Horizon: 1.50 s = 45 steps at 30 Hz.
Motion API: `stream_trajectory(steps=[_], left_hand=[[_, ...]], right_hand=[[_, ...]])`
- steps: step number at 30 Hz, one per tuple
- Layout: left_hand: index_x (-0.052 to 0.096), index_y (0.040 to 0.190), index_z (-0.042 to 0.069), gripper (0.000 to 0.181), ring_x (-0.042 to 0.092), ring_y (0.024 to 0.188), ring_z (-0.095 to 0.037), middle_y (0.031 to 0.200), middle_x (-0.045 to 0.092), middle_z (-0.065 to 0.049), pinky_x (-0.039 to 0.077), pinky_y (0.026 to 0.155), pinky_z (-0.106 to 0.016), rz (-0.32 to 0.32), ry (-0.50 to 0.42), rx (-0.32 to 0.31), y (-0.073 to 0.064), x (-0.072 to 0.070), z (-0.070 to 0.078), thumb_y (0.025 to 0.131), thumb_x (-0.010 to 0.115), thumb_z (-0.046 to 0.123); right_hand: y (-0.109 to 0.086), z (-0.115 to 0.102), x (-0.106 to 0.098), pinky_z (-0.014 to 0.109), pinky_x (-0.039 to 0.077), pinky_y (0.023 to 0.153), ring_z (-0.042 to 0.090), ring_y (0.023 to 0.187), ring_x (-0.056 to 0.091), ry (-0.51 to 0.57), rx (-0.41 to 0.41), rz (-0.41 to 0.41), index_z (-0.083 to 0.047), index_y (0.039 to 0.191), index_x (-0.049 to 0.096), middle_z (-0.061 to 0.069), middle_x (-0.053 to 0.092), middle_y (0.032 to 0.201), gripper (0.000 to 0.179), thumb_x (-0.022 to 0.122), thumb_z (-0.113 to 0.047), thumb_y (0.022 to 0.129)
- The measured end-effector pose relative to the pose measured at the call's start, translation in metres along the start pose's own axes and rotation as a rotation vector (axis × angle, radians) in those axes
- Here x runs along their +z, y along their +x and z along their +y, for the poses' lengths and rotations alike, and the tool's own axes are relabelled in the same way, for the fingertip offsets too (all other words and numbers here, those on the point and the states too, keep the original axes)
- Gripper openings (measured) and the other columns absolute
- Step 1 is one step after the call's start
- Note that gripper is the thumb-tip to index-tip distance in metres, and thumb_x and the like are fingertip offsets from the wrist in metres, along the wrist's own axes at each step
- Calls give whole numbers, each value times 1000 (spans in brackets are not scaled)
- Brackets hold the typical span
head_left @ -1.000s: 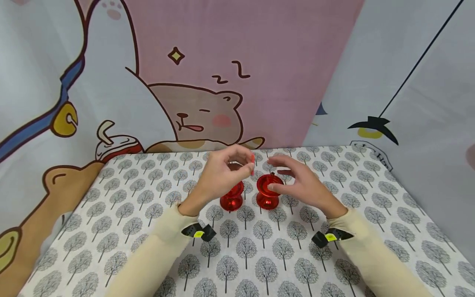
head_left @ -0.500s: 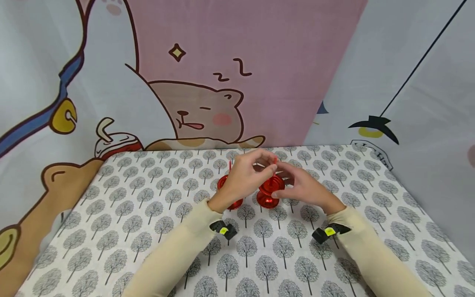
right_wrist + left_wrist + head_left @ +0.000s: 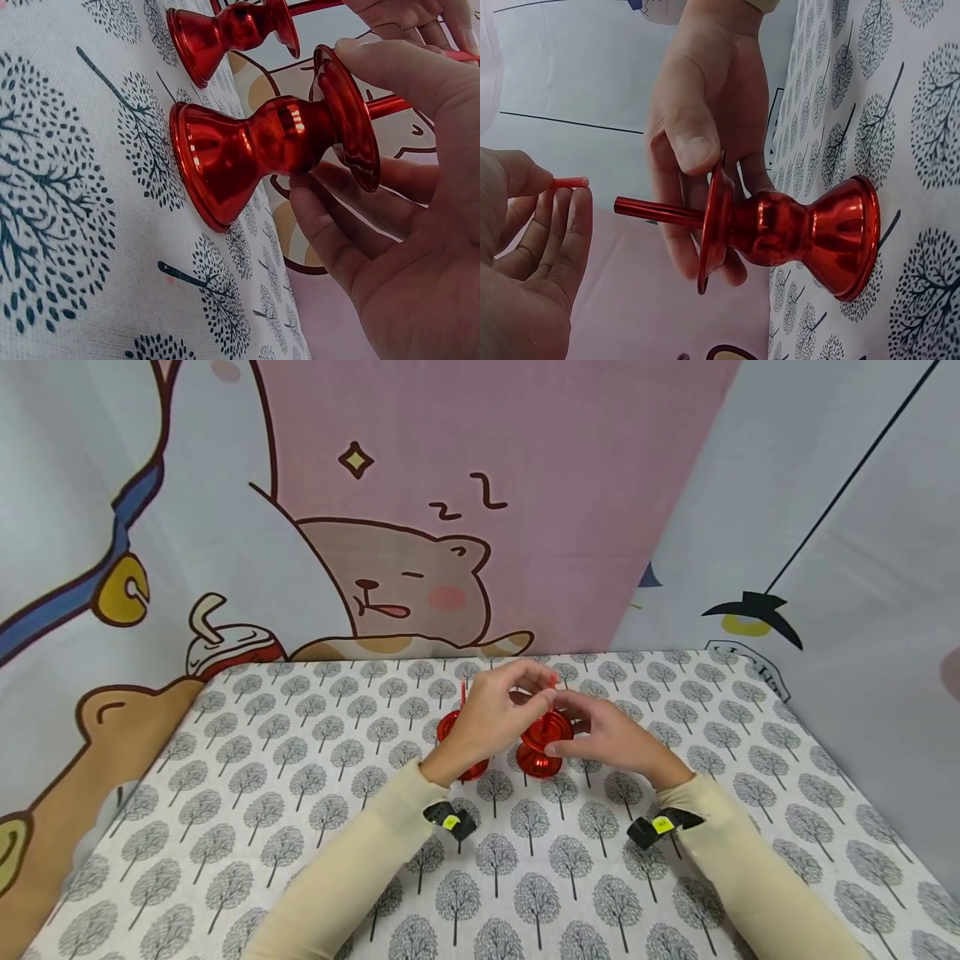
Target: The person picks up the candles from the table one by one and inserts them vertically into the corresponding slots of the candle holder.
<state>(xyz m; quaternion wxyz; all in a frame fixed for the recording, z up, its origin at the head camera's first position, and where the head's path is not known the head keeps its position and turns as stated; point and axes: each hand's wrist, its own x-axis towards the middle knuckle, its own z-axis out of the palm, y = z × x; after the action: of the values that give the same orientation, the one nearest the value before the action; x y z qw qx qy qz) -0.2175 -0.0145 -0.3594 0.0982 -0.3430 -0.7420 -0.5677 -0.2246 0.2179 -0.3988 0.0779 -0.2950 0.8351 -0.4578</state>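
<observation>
A shiny red metallic candle holder point(image 3: 769, 229) stands upright on the table, a thin tube point(image 3: 660, 211) rising from its dish. My right hand point(image 3: 615, 735) holds it by the dish, with the thumb at the rim point(image 3: 349, 120) and curled fingers underneath. Above it, my left hand point(image 3: 502, 706) pinches a thin red stick point(image 3: 570, 182) between thumb and fingers. The stick's pale end points down toward the tube, with a gap between them. To the left, partly behind my left hand, is a second red candle holder point(image 3: 225, 37) with a thin red upright point(image 3: 462, 693).
A cloth printed with grey trees point(image 3: 457, 893) covers the table. Behind it hangs a cartoon backdrop point(image 3: 525, 527) with a sleeping bear, and pale fabric point(image 3: 862, 568) stands on the right side. Each wrist wears a black band point(image 3: 453, 821).
My left hand has moved right with the red stick, from above the left holder to above the right one. My right hand has closed in on the right holder's dish.
</observation>
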Motion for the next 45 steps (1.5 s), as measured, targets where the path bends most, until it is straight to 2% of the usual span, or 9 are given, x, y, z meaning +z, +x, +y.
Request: stream_trajectory(steps=[5,14,22,30,45], left_hand=[[73,117,-5,15,73,92,-14,105,78,-11,65,84,-29,13,-12,-12,1,-2,-1,102,73,-1],[74,118,-2,16,74,95,-11,105,78,-11,65,84,-28,-5,-27,-18,0,-2,-2,102,72,0],[74,118,-1,16,74,95,-12,106,78,-11,66,85,-40,-1,-17,-11,-2,-1,-3,102,73,1],[73,118,-2,15,73,95,-11,105,78,-10,65,84,-29,-4,-24,-19,0,-3,-3,103,73,1],[74,117,0,15,73,96,-12,105,78,-11,65,85,-29,-1,-30,-30,0,-2,-3,103,72,2]], right_hand=[[1,-1,-1,48,60,101,34,125,69,1,16,0,0,160,52,15,71,139,76,87,-20,95],[-2,5,0,49,60,100,32,122,70,14,40,-2,-1,160,52,13,73,135,75,86,-22,96],[-4,7,0,45,62,97,32,122,71,-7,28,2,0,160,51,15,73,136,75,85,-22,97],[-4,6,-1,45,62,97,33,121,71,-12,30,-2,2,161,50,15,74,133,76,85,-22,98],[-4,5,-3,40,63,96,33,120,72,0,39,-14,2,162,49,18,73,134,77,84,-22,98]])
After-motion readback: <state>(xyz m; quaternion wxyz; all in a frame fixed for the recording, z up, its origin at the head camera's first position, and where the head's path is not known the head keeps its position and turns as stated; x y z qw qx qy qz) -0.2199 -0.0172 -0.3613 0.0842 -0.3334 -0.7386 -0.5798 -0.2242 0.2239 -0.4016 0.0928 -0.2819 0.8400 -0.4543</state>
